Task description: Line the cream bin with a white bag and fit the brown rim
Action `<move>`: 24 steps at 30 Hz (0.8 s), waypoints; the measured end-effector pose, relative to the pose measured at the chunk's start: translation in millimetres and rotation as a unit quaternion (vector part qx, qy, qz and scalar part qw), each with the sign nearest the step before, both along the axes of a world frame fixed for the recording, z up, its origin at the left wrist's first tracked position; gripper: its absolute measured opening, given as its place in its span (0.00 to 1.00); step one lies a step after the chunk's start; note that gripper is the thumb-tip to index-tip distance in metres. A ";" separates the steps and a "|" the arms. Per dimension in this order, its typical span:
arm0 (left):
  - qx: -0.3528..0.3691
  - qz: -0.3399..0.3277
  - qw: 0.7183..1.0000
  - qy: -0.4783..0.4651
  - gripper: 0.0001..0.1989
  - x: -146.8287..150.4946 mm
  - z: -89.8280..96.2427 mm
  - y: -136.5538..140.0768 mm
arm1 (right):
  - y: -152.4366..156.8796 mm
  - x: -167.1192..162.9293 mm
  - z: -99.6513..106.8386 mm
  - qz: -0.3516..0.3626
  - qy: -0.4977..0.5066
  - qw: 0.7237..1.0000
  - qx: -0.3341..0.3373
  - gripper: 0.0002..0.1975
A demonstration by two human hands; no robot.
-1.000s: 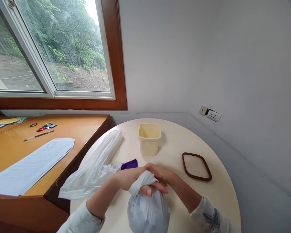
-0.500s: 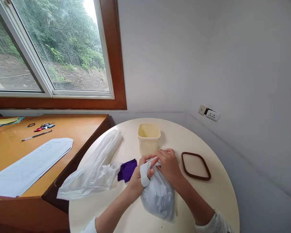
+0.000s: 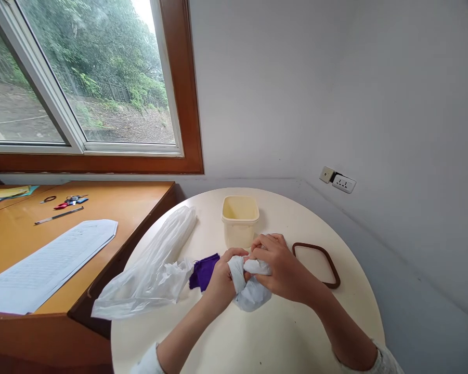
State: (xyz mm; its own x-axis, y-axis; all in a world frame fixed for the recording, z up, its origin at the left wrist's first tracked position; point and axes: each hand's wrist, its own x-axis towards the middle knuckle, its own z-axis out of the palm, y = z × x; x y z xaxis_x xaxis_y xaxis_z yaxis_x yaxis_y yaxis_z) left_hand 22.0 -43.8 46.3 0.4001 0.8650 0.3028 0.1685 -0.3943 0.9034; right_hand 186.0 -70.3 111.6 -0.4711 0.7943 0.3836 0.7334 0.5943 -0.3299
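Between my two hands is a white plastic bag (image 3: 253, 296), bunched and twisted at its top, its full lower part hanging toward me. My left hand (image 3: 223, 278) is closed around the bag's neck, with a band of the plastic wrapped over its fingers. Gripping another strand of the bag from the other side is my right hand (image 3: 281, 265), its fingers bent over the plastic. Just beyond the hands stands an open cream plastic container (image 3: 239, 234). A folded purple cloth (image 3: 205, 271) lies beside my left hand.
A crumpled clear plastic bag (image 3: 152, 275) stretches along the left of the round table (image 3: 218, 345). On the right lies a brown rounded-square frame (image 3: 331, 265). The wooden desk (image 3: 136, 200) holds papers (image 3: 54, 265), a pen (image 3: 58, 215) and keys (image 3: 76, 200).
My right hand has shifted right and now pulls a strand of the bag sideways. The bag's full lower part has drawn up toward my hands and shows less.
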 end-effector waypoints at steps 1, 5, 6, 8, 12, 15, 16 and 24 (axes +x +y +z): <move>0.005 0.007 1.000 0.002 0.10 0.5 -1.0 0.8 | 1.0 1.5 1.2 -0.009 0.007 1.000 -0.001 0.10; -0.036 0.029 0.999 -0.028 0.11 3.0 -5.2 5.1 | 5.6 8.4 3.2 -0.134 0.067 0.987 0.063 0.15; -0.048 0.035 0.998 -0.037 0.11 3.6 -5.9 6.1 | 4.5 8.8 3.4 -0.170 0.090 0.976 0.101 0.15; -0.066 0.041 0.996 -0.052 0.11 5.0 -6.9 7.7 | -1.6 5.5 2.8 -0.187 0.137 0.957 0.173 0.13; -0.083 0.042 0.993 -0.078 0.09 9.6 -9.2 9.5 | -17.0 -16.8 -7.9 -0.077 0.116 0.983 0.115 0.04; -0.084 0.057 0.992 -0.076 0.09 13.4 -13.1 11.6 | -16.5 -32.8 -21.2 -0.110 0.071 0.991 -0.008 0.03; -0.080 0.064 0.992 -0.070 0.10 14.4 -14.4 12.4 | -14.2 -35.6 -24.7 -0.129 0.068 0.989 -0.036 0.04; 0.007 0.067 0.997 0.030 0.11 17.4 -6.4 12.1 | -0.5 -33.2 -30.1 -0.169 0.079 0.977 -0.105 0.12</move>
